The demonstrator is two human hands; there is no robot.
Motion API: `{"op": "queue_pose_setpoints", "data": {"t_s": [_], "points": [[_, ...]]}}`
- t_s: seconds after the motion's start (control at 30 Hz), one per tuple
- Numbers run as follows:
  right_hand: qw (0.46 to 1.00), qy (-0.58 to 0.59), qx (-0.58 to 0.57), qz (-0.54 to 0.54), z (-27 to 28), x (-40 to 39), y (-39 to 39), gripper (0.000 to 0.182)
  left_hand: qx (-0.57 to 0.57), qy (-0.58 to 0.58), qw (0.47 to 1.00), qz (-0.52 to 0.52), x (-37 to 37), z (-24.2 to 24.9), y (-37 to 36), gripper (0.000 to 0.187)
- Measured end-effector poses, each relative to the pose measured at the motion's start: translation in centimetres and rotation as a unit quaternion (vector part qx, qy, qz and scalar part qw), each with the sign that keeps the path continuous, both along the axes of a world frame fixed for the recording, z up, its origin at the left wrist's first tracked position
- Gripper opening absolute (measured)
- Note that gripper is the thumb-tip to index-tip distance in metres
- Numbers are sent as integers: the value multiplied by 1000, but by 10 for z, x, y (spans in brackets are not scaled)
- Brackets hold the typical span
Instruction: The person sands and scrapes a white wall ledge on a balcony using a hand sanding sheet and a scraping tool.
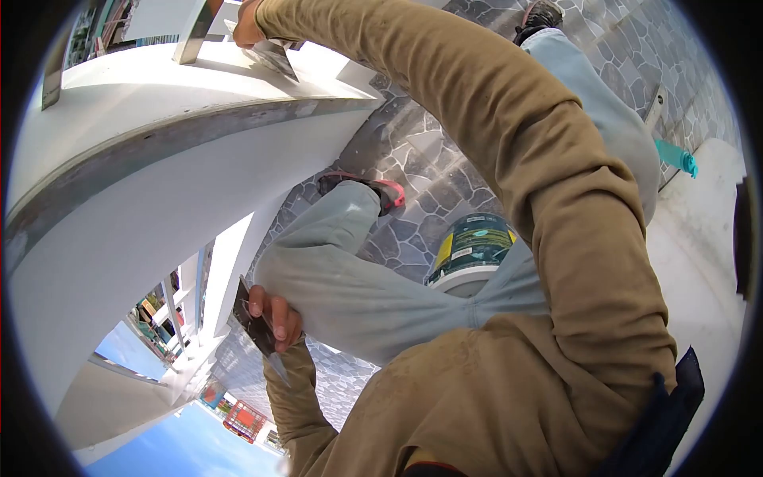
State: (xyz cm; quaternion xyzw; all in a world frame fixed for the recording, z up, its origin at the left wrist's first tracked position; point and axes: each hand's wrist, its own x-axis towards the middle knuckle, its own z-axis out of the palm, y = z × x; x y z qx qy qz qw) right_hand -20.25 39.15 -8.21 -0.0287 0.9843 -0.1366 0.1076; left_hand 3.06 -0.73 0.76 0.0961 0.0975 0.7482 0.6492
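Note:
My right hand (249,24) reaches across to the upper left, its fingers closed on a flat metal putty knife (274,60). That blade lies low against the top of a white ledge (135,89), near a metal upright (195,36). My left hand (276,316) is beside my left knee, below the ledge's side wall. Its fingers are wrapped on a thin metal scraper (253,324) with a dark, smeared face, held tilted and touching nothing else that I can make out. The right hand's grip is partly cut off by the sleeve and the angle.
A bucket (474,242) with a green and yellow label stands between my legs on the stone-patterned floor (405,234). A teal object (675,157) lies at the right near a white curved surface (703,226). Metal railing posts (172,310) and a red crate-like shape (244,420) show lower left.

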Motion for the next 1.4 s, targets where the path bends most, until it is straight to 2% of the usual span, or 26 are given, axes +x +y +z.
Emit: {"op": "queue_pose_setpoints", "data": {"t_s": [0.03,0.07,0.17,0.2,0.27,0.3,0.37,0.43,0.5,0.57,0.63,0.67,0.73,0.87,0.93,0.97,1.07,1.13,1.17,1.23,1.27,1.3,1.4], "points": [[999,31,19,29,4,5,1,37,5,0,1000,-5,0,0,0,24],[981,-53,-127,-139,32,28,0,39,6,2,1000,-5,-1,-1,1,24],[941,39,-264,-206,47,116,-4,40,23,-6,1000,-16,-2,-4,2,24],[914,9,-305,-266,50,116,-7,39,26,-5,1000,-17,-2,-5,1,24],[891,39,-376,-252,36,137,-5,37,31,-2,999,-18,-1,-4,2,25],[891,41,-376,-252,39,150,-5,37,25,2,1000,-10,1,-3,3,24],[868,79,-434,-229,44,169,-12,47,21,6,1000,-2,2,-2,4,23],[867,116,-432,-221,38,179,-19,43,17,-3,1000,-2,2,-3,5,23],[883,146,-414,-166,40,193,-24,38,9,-4,1000,1,3,-1,4,25],[871,162,-433,-162,42,213,-15,35,3,-3,1000,3,4,-1,5,26],[833,98,-504,-205,48,228,2,33,-9,-12,1000,10,5,-1,3,30],[834,100,-504,-202,45,225,6,33,-8,-9,1000,12,4,-2,1,30],[834,137,-453,-283,30,211,19,37,-20,21,1000,-2,1,-2,-3,26],[849,189,-418,-261,13,161,16,40,-25,-24,999,9,4,-2,-3,32],[878,133,-331,-320,13,132,11,42,-29,-21,999,15,5,-1,-3,31],[878,132,-331,-320,9,109,11,42,-32,-20,999,21,5,-1,-3,30],[884,10,-328,-333,0,67,14,43,-31,-23,999,13,4,0,-1,28],[913,88,-286,-278,-8,62,11,41,-31,-23,999,20,5,1,-2,28],[914,88,-285,-276,3,75,10,41,-31,-24,999,23,5,1,-2,27],[928,28,-304,-215,41,112,8,39,-27,-21,999,22,4,0,-4,27],[931,5,-282,-231,44,104,4,49,-25,-17,999,21,4,0,-4,26],[932,5,-280,-230,41,103,4,49,-22,-17,999,21,3,0,-4,26],[885,42,-421,-193,38,123,5,38,-10,-31,999,6,3,-1,-5,27]]}}
